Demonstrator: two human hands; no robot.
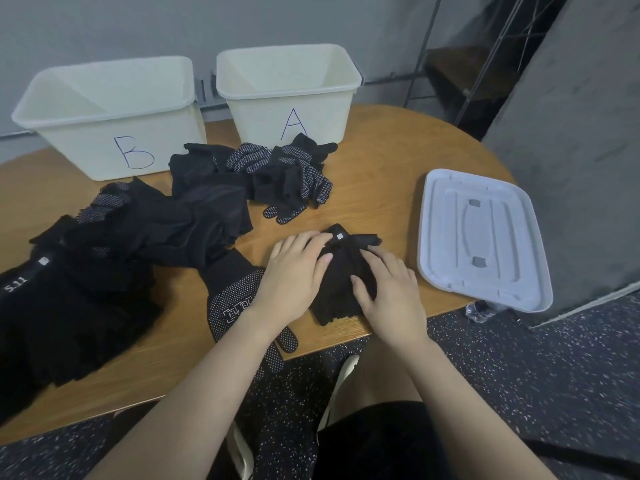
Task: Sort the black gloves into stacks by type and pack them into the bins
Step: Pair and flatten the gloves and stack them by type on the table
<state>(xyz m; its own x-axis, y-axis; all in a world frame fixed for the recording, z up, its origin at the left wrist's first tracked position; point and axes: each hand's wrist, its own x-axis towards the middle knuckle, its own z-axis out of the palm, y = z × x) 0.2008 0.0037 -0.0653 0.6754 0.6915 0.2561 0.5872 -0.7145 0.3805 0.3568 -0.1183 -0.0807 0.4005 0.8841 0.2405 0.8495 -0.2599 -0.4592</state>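
Both hands, left hand (294,268) and right hand (388,289), press a small black fabric glove stack (343,282) with nearly flat fingers at the rounded wooden desk's (374,188) near edge; it could slip off. Loose black gloves (145,230) crowd the left side before cream plastic bins B (107,116) and A (291,88). Open room lies centre-right.

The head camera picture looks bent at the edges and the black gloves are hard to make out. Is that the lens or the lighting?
Head view: both. The wide lens bows the table edge and tilts bin B outward; soft, even light gives no harsh glare, so the glove pile merges into one dark mass; only the dotted gloves show texture; both hands look sharp.
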